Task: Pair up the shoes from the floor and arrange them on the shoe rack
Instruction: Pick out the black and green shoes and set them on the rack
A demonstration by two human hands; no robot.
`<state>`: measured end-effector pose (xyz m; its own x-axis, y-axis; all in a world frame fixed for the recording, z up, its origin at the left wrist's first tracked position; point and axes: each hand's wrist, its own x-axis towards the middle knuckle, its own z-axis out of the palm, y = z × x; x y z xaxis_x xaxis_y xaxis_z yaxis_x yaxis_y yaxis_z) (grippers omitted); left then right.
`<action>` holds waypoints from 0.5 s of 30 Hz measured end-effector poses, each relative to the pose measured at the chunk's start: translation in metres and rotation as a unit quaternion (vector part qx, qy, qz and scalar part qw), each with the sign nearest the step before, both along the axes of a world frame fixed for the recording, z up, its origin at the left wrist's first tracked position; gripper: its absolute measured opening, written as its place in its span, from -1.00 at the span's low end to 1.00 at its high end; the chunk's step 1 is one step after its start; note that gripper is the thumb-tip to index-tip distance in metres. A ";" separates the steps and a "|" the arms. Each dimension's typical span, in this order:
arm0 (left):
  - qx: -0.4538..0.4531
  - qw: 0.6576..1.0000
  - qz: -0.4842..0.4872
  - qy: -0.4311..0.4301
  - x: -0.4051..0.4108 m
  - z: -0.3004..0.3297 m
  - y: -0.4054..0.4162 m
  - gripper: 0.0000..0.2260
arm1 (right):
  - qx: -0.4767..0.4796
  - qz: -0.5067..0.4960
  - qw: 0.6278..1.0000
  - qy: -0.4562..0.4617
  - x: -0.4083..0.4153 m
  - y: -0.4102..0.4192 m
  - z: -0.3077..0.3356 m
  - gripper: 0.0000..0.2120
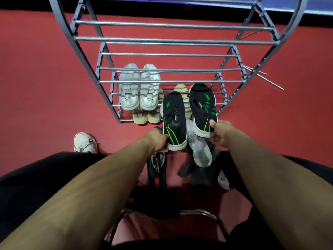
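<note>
So: L hand (158, 141) grips heel of one black-green sneaker (173, 120), R hand (220, 133) grips heel of its mate (202, 109), both held w/ toes toward the shoe rack (108, 73). White sneaker pair (139, 89) sits on a low shelf; beige pair (146, 117) below it.

Bare forearms (100, 186); black trousers (36, 177); no sleeves visible.

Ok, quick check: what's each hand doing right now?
Left hand: grips the heel of one black shoe with green stripes.
Right hand: grips the heel of the matching black-and-green shoe.
</note>
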<state>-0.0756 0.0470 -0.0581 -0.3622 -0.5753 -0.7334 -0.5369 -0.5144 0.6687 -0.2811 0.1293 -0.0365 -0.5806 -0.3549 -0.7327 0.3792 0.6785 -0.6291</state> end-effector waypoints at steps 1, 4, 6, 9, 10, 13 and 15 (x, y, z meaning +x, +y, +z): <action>0.004 1.000 -0.003 -0.004 -0.008 -0.004 -0.009 -0.85 | 0.001 0.005 1.000 0.016 -0.007 -0.009 -0.001 -0.74; -0.021 1.000 0.006 -0.012 -0.034 -0.017 -0.039 -0.87 | 0.004 0.013 0.999 0.049 -0.032 -0.039 -0.015 -0.74; -0.036 0.999 0.012 -0.023 -0.050 -0.025 -0.060 -0.85 | -0.006 0.000 0.999 0.052 -0.043 -0.057 -0.024 -0.83; -0.048 0.998 0.027 -0.018 -0.073 -0.035 -0.089 -0.85 | -0.033 -0.016 0.996 0.078 -0.060 -0.088 -0.041 -0.73; -0.059 0.998 0.025 -0.017 -0.080 -0.037 -0.098 -0.87 | -0.044 -0.019 0.996 0.078 -0.065 -0.097 -0.046 -0.67; -0.079 0.996 0.029 -0.012 -0.096 -0.047 -0.123 -0.90 | -0.034 -0.008 0.995 0.094 -0.080 -0.119 -0.064 -0.69; -0.108 0.994 0.006 -0.034 -0.104 -0.057 -0.137 -0.87 | -0.023 0.009 0.994 0.109 -0.090 -0.128 -0.076 -0.80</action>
